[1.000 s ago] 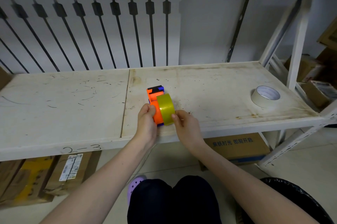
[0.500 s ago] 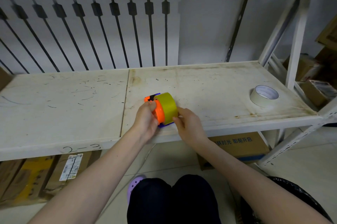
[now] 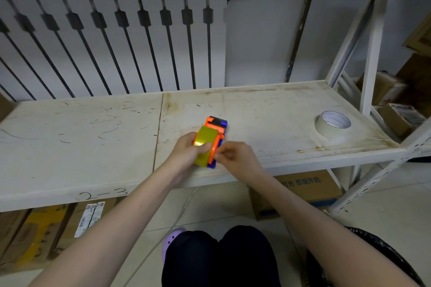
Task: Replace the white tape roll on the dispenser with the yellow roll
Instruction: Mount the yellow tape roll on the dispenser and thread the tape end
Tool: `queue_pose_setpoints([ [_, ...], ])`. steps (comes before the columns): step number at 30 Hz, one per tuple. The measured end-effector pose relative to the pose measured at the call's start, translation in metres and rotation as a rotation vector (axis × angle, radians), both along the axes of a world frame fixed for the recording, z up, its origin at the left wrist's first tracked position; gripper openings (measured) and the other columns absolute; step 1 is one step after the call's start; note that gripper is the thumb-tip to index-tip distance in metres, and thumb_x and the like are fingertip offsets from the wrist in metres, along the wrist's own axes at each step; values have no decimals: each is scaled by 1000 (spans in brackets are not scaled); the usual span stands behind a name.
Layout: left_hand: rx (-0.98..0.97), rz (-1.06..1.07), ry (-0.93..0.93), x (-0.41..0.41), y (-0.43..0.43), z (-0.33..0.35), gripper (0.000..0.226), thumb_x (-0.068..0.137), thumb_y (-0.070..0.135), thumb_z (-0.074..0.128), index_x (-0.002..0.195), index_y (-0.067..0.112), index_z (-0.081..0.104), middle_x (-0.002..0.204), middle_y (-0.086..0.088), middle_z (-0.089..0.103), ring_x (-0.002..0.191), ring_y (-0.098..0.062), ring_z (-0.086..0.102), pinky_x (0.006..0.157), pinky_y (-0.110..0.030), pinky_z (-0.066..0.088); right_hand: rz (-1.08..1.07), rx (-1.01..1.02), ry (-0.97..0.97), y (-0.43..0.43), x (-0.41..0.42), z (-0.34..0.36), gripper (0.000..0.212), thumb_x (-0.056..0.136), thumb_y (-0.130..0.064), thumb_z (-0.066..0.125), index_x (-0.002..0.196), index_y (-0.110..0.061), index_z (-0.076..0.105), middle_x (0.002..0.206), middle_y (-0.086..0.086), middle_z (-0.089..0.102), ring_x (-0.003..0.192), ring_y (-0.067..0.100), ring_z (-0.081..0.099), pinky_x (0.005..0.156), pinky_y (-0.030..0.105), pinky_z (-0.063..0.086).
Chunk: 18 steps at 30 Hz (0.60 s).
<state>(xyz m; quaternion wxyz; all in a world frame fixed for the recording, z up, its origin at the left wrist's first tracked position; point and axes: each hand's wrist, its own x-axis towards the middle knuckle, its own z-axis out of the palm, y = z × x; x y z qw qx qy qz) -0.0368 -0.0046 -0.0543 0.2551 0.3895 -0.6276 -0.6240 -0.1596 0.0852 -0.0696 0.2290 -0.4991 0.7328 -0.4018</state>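
The orange and blue tape dispenser [image 3: 217,128] rests near the front edge of the white shelf [image 3: 93,142]. The yellow tape roll [image 3: 205,138] sits in the dispenser, its wide face turned up towards me. My left hand [image 3: 186,153] wraps the roll from the left, thumb across its lower part. My right hand [image 3: 235,158] pinches the dispenser's orange side at the right with its fingertips. The white tape roll [image 3: 332,123] lies flat, alone, at the shelf's right end, far from both hands.
A white shelf post [image 3: 373,53] rises at the right, with cardboard boxes [image 3: 396,109] behind it. More boxes [image 3: 46,235] stand under the shelf. A radiator [image 3: 116,30] and a pipe [image 3: 300,30] line the back wall. My knees [image 3: 219,256] are below.
The dispenser with the yellow roll has been turned, so the roll now lies on its left side. My left thumb has come over the roll and my right fingers have shifted to the orange side.
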Motion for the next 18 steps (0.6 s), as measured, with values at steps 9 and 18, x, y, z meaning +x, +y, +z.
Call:
queue_pose_setpoints([
  [9, -104, -361, -5, 16, 2, -2, 28, 83, 2, 64, 110, 7, 58, 97, -1, 63, 87, -7, 60, 75, -14, 48, -127, 155, -129, -28, -21, 13, 41, 99, -29, 33, 70, -5, 50, 68, 9, 50, 72, 25, 55, 74, 37, 51],
  [18, -122, -417, -38, 16, 2, 1, 26, 85, -3, 60, 107, 11, 56, 94, 3, 61, 77, 7, 61, 70, -9, 47, -264, -27, -104, -23, -24, 6, 35, 88, -34, 58, 74, -4, 68, 69, 15, 66, 63, 18, 54, 66, 31, 46],
])
